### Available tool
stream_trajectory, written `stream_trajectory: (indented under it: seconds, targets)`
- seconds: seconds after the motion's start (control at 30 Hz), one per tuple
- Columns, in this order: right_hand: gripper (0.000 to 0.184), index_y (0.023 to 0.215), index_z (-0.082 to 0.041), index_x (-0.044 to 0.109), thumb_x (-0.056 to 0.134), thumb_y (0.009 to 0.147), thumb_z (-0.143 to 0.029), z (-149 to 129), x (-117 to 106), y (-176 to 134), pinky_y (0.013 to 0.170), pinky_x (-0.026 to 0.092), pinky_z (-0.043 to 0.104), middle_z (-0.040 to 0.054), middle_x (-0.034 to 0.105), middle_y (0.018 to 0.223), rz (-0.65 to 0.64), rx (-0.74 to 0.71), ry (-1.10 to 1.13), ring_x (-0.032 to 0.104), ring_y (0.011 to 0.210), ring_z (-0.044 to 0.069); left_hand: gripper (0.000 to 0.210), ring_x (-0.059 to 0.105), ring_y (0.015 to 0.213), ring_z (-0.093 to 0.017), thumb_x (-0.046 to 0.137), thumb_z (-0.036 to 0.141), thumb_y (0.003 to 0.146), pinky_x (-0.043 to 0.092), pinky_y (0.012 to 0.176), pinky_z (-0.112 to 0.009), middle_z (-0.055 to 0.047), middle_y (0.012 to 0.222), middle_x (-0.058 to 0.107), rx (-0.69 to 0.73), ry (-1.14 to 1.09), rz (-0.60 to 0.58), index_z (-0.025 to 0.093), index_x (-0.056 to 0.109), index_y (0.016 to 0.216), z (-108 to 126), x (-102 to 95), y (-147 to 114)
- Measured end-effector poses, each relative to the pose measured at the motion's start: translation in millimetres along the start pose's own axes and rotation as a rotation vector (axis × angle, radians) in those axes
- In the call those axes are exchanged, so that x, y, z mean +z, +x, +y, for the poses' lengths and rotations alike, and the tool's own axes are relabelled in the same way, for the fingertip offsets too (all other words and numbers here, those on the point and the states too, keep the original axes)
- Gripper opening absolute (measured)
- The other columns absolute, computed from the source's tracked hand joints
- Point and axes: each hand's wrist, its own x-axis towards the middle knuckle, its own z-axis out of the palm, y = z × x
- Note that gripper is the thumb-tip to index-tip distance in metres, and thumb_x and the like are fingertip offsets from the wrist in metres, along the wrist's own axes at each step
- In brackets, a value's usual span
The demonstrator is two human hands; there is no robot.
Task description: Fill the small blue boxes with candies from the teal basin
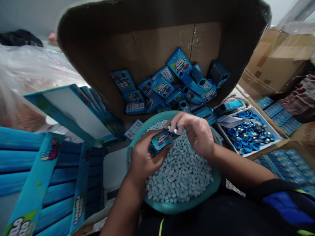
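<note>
Fingers of the left hand point(142, 157) grip a blue candy box point(161, 140); right hand point(197, 132) fingers pinch its top end above the teal basin point(172, 206) of pale candies point(182, 173).

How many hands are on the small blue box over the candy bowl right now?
2. The left hand grips the small blue box from below, over the teal bowl of pale candies; the right hand pinches its upper end. No other hands show.

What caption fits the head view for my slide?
Left hand holds a blue box over a bowl of candies while the right hand works its open end.
</note>
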Motion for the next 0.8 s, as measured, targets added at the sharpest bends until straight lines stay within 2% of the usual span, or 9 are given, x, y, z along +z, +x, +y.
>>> stream_trajectory:
  seconds: [0.13,0.27,0.4,0.47,0.57,0.63,0.7,0.73,0.8]
  targets:
    - [0.049,0.071,-0.023,0.062,0.042,0.110,-0.044,-1,-1,1,0.089,0.057,0.042,0.0052,0.067,0.081,-0.005,-0.004,0.024,0.068,0.085,0.021,0.041,0.075,0.108,-0.022,0.081,0.025,0.086,0.063,0.094,-0.034,-0.008,0.118,0.076,0.007,0.011,-0.021,0.020,0.068,0.124,-3,0.0,1]
    - [0.051,0.061,-0.021,0.053,0.046,0.109,-0.037,-3,-4,2,0.085,0.058,0.038,0.0053,0.066,0.077,-0.058,-0.071,-0.090,0.069,0.081,0.020,0.043,0.074,0.110,-0.023,0.080,0.025,0.087,0.062,0.097,-0.035,-0.009,0.120,0.076,0.030,0.047,-0.021,0.019,0.066,0.127,-5,-1.7,0]
    - [0.050,0.062,-0.021,0.056,0.047,0.108,-0.037,-5,-7,1,0.078,0.058,0.036,0.0036,0.061,0.067,-0.078,-0.079,-0.175,0.071,0.078,0.020,0.044,0.075,0.110,-0.023,0.080,0.026,0.087,0.063,0.098,-0.036,-0.008,0.121,0.076,0.034,0.049,-0.024,0.020,0.066,0.129,-6,-2.3,-1]
    - [0.051,0.061,-0.021,0.056,0.046,0.109,-0.038,-5,-8,0,0.081,0.059,0.037,0.0024,0.060,0.063,-0.073,-0.072,-0.165,0.071,0.075,0.020,0.043,0.075,0.109,-0.023,0.080,0.027,0.088,0.063,0.097,-0.036,-0.008,0.121,0.076,0.034,0.040,-0.020,0.021,0.066,0.128,-7,-2.2,-1]
    - [0.053,0.063,-0.022,0.059,0.043,0.110,-0.041,-3,-7,-1,0.096,0.058,0.043,0.0041,0.069,0.071,-0.078,-0.084,-0.145,0.074,0.081,0.021,0.043,0.075,0.109,-0.023,0.081,0.028,0.088,0.064,0.096,-0.036,-0.007,0.119,0.076,0.031,0.044,-0.015,0.022,0.066,0.127,-6,-2.6,-1]
    - [0.052,0.071,-0.022,0.067,0.041,0.110,-0.043,-2,-8,-1,0.107,0.053,0.046,0.0065,0.077,0.084,-0.098,-0.100,-0.164,0.076,0.099,0.024,0.042,0.075,0.109,-0.024,0.080,0.028,0.088,0.064,0.095,-0.037,-0.007,0.119,0.076,0.019,0.042,-0.020,0.022,0.067,0.127,-6,-3.2,-1]
    - [0.052,0.091,-0.021,0.076,0.037,0.111,-0.049,-1,-10,0,0.114,0.048,0.048,0.0083,0.080,0.100,-0.152,-0.101,-0.205,0.074,0.114,0.026,0.042,0.075,0.108,-0.025,0.080,0.029,0.088,0.064,0.095,-0.038,-0.008,0.119,0.076,0.002,0.038,-0.028,0.021,0.067,0.127,-6,-3.6,-1]
    - [0.054,0.105,-0.021,0.078,0.034,0.111,-0.053,0,-11,0,0.116,0.046,0.049,0.0090,0.081,0.107,-0.191,-0.095,-0.222,0.073,0.118,0.026,0.042,0.075,0.108,-0.025,0.079,0.030,0.088,0.064,0.094,-0.038,-0.008,0.119,0.076,-0.004,0.034,-0.034,0.021,0.066,0.127,-6,-3.7,-1]
    - [0.063,0.135,-0.022,0.070,0.028,0.110,-0.061,0,-13,1,0.123,0.038,0.053,0.0097,0.079,0.120,-0.287,-0.073,-0.257,0.070,0.123,0.027,0.043,0.075,0.106,-0.025,0.079,0.031,0.088,0.065,0.092,-0.039,-0.008,0.118,0.076,-0.021,0.019,-0.042,0.021,0.066,0.128,-8,-3.8,-2]
